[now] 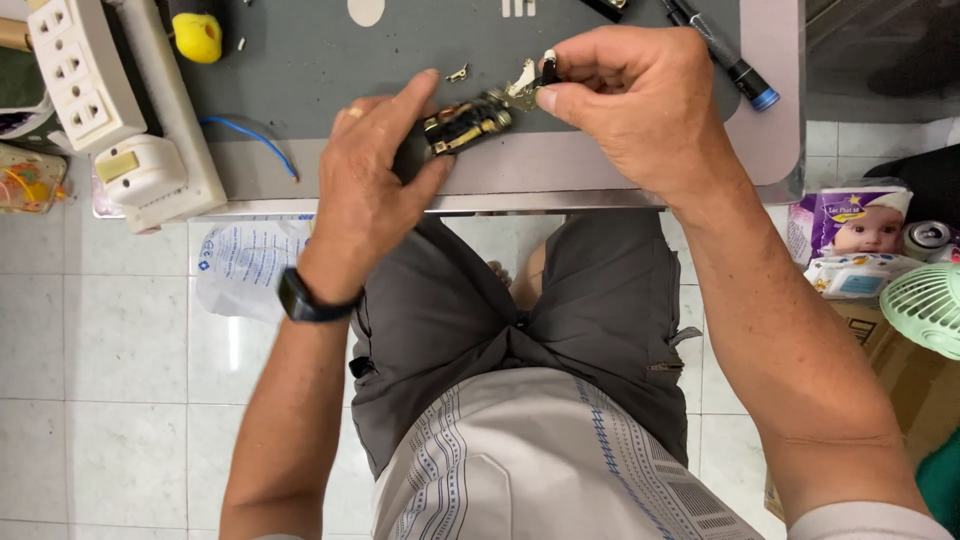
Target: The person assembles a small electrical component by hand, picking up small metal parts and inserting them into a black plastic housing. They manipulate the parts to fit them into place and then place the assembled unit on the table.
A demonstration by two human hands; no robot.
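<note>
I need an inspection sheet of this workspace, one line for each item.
Surface: grey mat on a table with a pale edge.
Job's things: small black part with brass contacts, pinched in the left hand; right hand holds a small white and black piece against its end.
Clutter: loose metal bit, yellow-handled tool, black pen with blue tip, white power strip, white plug adapter.
Grip: both hands shut on their pieces; dark watch on left wrist.
Cables: one blue wire on the mat.
Surroundings: white tiled floor, plastic bag, green fan, cardboard box, wipes packet.
</note>
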